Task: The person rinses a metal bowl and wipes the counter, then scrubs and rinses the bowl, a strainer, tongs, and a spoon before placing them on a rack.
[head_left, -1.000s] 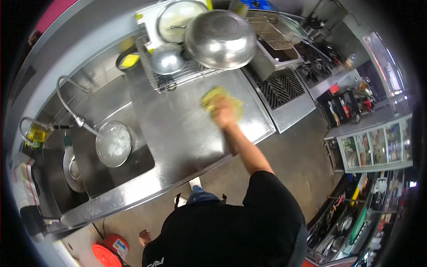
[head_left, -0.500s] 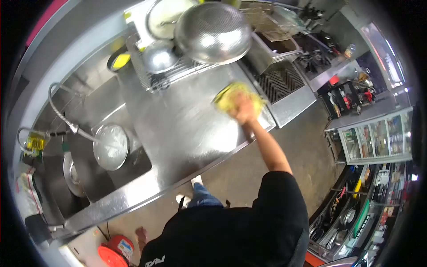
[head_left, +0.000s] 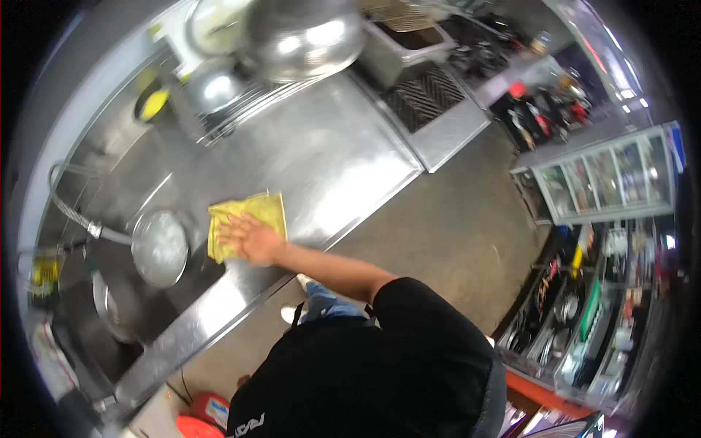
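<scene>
My right hand (head_left: 252,239) lies flat with fingers spread on a yellow cloth (head_left: 272,209), pressing it onto the steel counter (head_left: 314,153). The cloth is spread out near the counter's front edge, beside the sink. Only a sliver of my left hand (head_left: 243,380) shows low beside my body, its fingers hidden. Left of the cloth, a round metal strainer or bowl (head_left: 160,248) sits at the sink (head_left: 157,310), under the hose of a spray tap (head_left: 109,233).
A large steel colander (head_left: 303,44) and a smaller metal bowl (head_left: 213,87) stand on a rack at the back. A grill (head_left: 420,98) adjoins the counter on the right. A red bucket (head_left: 208,412) stands on the floor, and a glass-fronted fridge (head_left: 610,179) is at the right.
My right hand has swept the yellow cloth left across the counter, from the right end near the grill to beside the sink. The view has shifted too.
</scene>
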Demonstrator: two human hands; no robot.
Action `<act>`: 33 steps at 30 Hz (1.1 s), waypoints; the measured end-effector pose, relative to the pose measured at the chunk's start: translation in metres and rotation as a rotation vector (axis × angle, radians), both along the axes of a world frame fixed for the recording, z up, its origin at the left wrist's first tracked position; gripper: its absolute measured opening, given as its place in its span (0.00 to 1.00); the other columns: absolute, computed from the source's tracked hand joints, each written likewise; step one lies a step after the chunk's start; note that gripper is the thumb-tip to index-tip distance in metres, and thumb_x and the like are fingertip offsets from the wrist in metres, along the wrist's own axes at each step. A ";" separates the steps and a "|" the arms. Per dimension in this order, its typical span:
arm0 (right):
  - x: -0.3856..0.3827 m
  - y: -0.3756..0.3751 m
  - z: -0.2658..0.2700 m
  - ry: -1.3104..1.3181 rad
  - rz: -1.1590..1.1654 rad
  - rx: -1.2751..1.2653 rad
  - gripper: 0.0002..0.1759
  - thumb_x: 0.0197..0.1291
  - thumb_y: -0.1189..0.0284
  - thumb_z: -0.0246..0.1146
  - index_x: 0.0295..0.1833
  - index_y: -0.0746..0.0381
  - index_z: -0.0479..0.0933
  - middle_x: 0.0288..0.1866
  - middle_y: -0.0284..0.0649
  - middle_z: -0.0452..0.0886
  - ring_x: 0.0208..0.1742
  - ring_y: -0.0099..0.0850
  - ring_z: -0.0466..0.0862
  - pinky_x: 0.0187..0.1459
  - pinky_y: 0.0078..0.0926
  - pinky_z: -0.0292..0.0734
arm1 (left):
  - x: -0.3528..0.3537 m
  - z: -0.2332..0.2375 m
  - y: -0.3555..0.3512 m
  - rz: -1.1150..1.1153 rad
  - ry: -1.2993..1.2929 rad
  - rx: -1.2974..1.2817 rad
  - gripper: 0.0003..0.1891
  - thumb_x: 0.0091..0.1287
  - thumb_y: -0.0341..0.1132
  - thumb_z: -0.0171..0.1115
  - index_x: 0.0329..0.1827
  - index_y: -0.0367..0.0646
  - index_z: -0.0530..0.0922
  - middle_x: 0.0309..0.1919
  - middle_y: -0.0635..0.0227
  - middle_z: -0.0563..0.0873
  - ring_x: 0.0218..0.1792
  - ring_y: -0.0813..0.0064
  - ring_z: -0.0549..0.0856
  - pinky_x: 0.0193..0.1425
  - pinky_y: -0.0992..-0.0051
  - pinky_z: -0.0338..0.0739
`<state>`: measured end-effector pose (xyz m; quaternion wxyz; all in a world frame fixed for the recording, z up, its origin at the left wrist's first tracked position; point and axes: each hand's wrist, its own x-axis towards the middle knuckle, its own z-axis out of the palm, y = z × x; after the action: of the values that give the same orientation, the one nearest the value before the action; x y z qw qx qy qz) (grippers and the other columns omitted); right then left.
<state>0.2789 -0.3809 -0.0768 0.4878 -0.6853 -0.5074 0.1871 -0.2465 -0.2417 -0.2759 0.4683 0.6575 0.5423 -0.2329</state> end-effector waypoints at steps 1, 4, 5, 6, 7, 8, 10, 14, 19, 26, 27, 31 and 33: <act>0.000 -0.028 0.024 -0.580 -0.125 -0.393 0.28 0.63 0.56 0.46 0.69 0.44 0.56 0.73 0.33 0.51 0.73 0.35 0.49 0.71 0.39 0.40 | 0.006 -0.002 0.005 -0.028 -0.002 -0.004 0.10 0.60 0.45 0.49 0.33 0.50 0.73 0.22 0.72 0.71 0.19 0.77 0.67 0.20 0.78 0.59; 0.018 -0.114 0.013 -0.549 -0.462 -0.510 0.29 0.63 0.56 0.44 0.69 0.46 0.55 0.73 0.35 0.49 0.74 0.38 0.45 0.71 0.45 0.34 | 0.024 -0.001 0.019 -0.008 -0.026 -0.042 0.11 0.60 0.47 0.49 0.31 0.51 0.71 0.21 0.74 0.68 0.18 0.78 0.64 0.20 0.78 0.57; 0.032 -0.146 0.018 -0.525 -0.591 -0.553 0.28 0.62 0.57 0.42 0.69 0.47 0.56 0.73 0.37 0.50 0.74 0.39 0.46 0.70 0.46 0.33 | 0.030 0.003 0.024 0.022 -0.045 -0.058 0.11 0.60 0.48 0.48 0.30 0.52 0.71 0.20 0.74 0.67 0.17 0.78 0.63 0.20 0.78 0.56; 0.050 -0.178 0.012 -0.593 -0.707 -0.701 0.29 0.63 0.57 0.41 0.69 0.48 0.55 0.74 0.38 0.49 0.74 0.41 0.46 0.70 0.48 0.33 | 0.037 0.006 0.030 0.045 -0.058 -0.076 0.11 0.60 0.49 0.48 0.30 0.52 0.70 0.20 0.75 0.66 0.17 0.78 0.62 0.20 0.79 0.55; 0.074 -0.207 0.009 -0.572 -0.859 -0.723 0.29 0.62 0.58 0.41 0.69 0.49 0.55 0.73 0.39 0.48 0.74 0.43 0.46 0.70 0.49 0.34 | 0.043 0.010 0.037 0.070 -0.078 -0.097 0.12 0.59 0.49 0.48 0.29 0.53 0.70 0.19 0.75 0.65 0.17 0.78 0.61 0.20 0.79 0.55; 0.104 -0.237 0.009 -0.554 -0.938 -0.827 0.29 0.61 0.60 0.42 0.69 0.49 0.56 0.73 0.40 0.49 0.73 0.45 0.47 0.70 0.49 0.37 | 0.048 0.015 0.043 0.092 -0.097 -0.122 0.12 0.59 0.50 0.48 0.28 0.53 0.69 0.19 0.76 0.64 0.16 0.78 0.60 0.20 0.79 0.54; 0.169 -0.303 0.004 -0.620 -1.115 -0.845 0.28 0.62 0.60 0.41 0.68 0.52 0.57 0.73 0.43 0.49 0.72 0.46 0.49 0.69 0.47 0.41 | 0.070 0.032 0.051 0.136 -0.139 -0.172 0.13 0.59 0.51 0.47 0.27 0.54 0.68 0.18 0.77 0.62 0.16 0.78 0.58 0.20 0.79 0.52; 0.274 -0.387 0.012 -0.379 -1.503 -1.003 0.29 0.64 0.56 0.40 0.69 0.53 0.55 0.72 0.40 0.52 0.71 0.46 0.53 0.68 0.47 0.45 | 0.079 0.047 0.062 0.140 -0.173 -0.257 0.15 0.58 0.54 0.46 0.24 0.56 0.66 0.16 0.79 0.58 0.14 0.79 0.55 0.19 0.80 0.49; 0.268 -0.334 -0.004 -0.401 -1.312 -0.765 0.27 0.65 0.60 0.39 0.69 0.54 0.55 0.72 0.41 0.53 0.72 0.44 0.52 0.68 0.46 0.48 | 0.053 0.023 0.039 0.262 -0.119 0.063 0.07 0.59 0.44 0.53 0.32 0.53 0.73 0.21 0.72 0.72 0.19 0.75 0.72 0.19 0.74 0.67; 0.282 -0.162 0.000 -0.630 -1.138 -0.800 0.30 0.63 0.57 0.39 0.71 0.50 0.51 0.74 0.38 0.48 0.73 0.40 0.48 0.70 0.43 0.38 | 0.045 0.045 0.008 0.488 -0.241 0.055 0.04 0.59 0.38 0.55 0.28 0.51 0.74 0.21 0.72 0.76 0.18 0.78 0.74 0.18 0.75 0.68; 0.286 -0.125 -0.020 -0.506 -1.149 -0.717 0.32 0.61 0.54 0.41 0.70 0.53 0.52 0.73 0.41 0.48 0.73 0.41 0.48 0.70 0.43 0.38 | 0.048 0.048 0.006 0.506 -0.279 0.042 0.04 0.59 0.37 0.55 0.27 0.51 0.74 0.21 0.72 0.75 0.18 0.78 0.74 0.17 0.76 0.67; 0.156 0.039 -0.008 -0.608 -0.576 -0.390 0.29 0.59 0.57 0.48 0.66 0.54 0.60 0.66 0.40 0.63 0.68 0.36 0.61 0.68 0.39 0.50 | 0.048 0.044 -0.009 0.575 -0.370 0.016 0.05 0.59 0.35 0.55 0.24 0.51 0.73 0.21 0.73 0.75 0.17 0.80 0.73 0.16 0.77 0.66; 0.092 0.075 0.001 -0.742 -0.190 -0.202 0.30 0.58 0.57 0.49 0.67 0.49 0.59 0.67 0.35 0.63 0.69 0.33 0.60 0.68 0.38 0.51 | 0.042 0.032 -0.002 0.661 -0.350 -0.112 0.05 0.59 0.37 0.55 0.27 0.48 0.74 0.21 0.70 0.77 0.17 0.78 0.74 0.16 0.76 0.66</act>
<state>0.3714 -0.3061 -0.0761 0.2167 -0.7948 -0.5625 -0.0706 -0.2048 -0.2433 -0.2439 0.6390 0.4505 0.6233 0.0174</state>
